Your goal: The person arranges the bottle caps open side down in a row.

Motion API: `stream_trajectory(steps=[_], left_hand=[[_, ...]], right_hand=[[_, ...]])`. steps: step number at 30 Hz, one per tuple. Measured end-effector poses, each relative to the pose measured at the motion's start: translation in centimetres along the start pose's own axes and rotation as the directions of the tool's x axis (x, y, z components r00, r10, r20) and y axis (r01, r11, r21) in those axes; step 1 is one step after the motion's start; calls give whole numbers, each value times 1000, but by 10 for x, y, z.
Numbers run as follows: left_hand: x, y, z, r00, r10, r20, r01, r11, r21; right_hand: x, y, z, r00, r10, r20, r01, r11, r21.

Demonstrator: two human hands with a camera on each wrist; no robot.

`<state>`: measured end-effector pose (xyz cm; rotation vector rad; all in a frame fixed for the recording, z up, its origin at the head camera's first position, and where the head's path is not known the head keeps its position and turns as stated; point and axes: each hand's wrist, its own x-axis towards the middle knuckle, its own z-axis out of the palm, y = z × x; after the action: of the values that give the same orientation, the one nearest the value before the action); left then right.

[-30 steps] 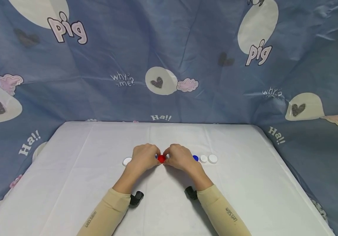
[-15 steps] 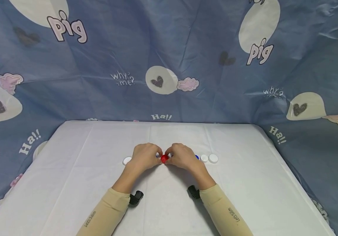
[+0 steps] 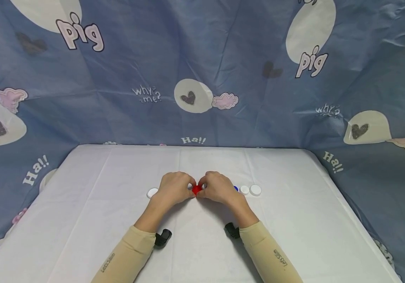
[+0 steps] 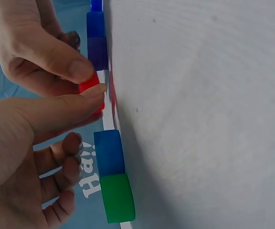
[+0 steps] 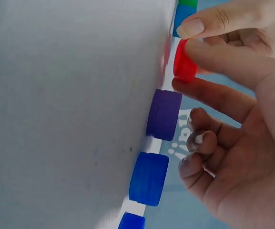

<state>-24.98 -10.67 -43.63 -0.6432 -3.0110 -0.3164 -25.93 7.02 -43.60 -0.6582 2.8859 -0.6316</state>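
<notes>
A red bottle cap (image 3: 197, 190) is pinched between both hands at the middle of the white table. My left hand (image 3: 176, 187) holds its left side with thumb and index finger. From the other side, my right hand (image 3: 217, 188) grips it the same way. In the left wrist view the red cap appears just above the cloth, partly hidden by the thumbs. Below the left hand there stand a blue cap (image 4: 109, 151) and a green cap (image 4: 117, 198). Near the right hand's curled lower fingers are a purple cap (image 5: 164, 114) and a blue cap (image 5: 148, 179).
The caps form a row across the table. A white cap (image 3: 152, 193) is left of the left hand; two white caps, one nearer (image 3: 244, 190) and one farther out (image 3: 255, 190), lie on the right. A blue patterned curtain (image 3: 202, 70) rises behind the table.
Both hands have shifted slightly right with the red cap. Half a second ago the cap showed a darker, textured face; now it looks bright and smooth, so it has been tilted.
</notes>
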Motion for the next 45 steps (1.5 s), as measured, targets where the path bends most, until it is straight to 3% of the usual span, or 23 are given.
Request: stream_trajectory(steps=[6, 10, 15, 21, 26, 30, 35, 40, 45], left_hand=[[1, -1, 0, 998, 45, -51, -44, 999, 17], [1, 0, -3, 992, 80, -101, -77, 996, 34], [1, 1, -6, 980, 124, -154, -115, 991, 66], [0, -1, -8, 981, 116, -159, -104, 991, 78], [0, -5, -9, 985, 65, -160, -56, 997, 59], [0, -6, -9, 989, 34, -147, -34, 999, 2], [0, -6, -10, 995, -19, -101, 9, 995, -97], [0, -5, -11, 998, -35, -56, 26, 989, -144], [0, -4, -12, 999, -16, -49, 10, 993, -120]], right_hand=[[0, 9, -6, 1000, 13, 15, -15, 982, 188], [-1, 16, -11, 999, 20, 46, -35, 943, 332], [-1, 22, -13, 998, 38, 57, -59, 896, 439], [1, 24, -11, 998, 44, 37, -56, 901, 431], [1, 20, -9, 998, 22, -60, 3, 919, 395], [1, 16, -8, 989, -21, -145, 66, 948, 312], [-1, 11, -8, 973, -25, -229, 72, 978, 198], [-2, 10, -9, 970, -22, -241, 77, 972, 222], [-2, 13, -11, 980, -28, -198, 94, 937, 335]])
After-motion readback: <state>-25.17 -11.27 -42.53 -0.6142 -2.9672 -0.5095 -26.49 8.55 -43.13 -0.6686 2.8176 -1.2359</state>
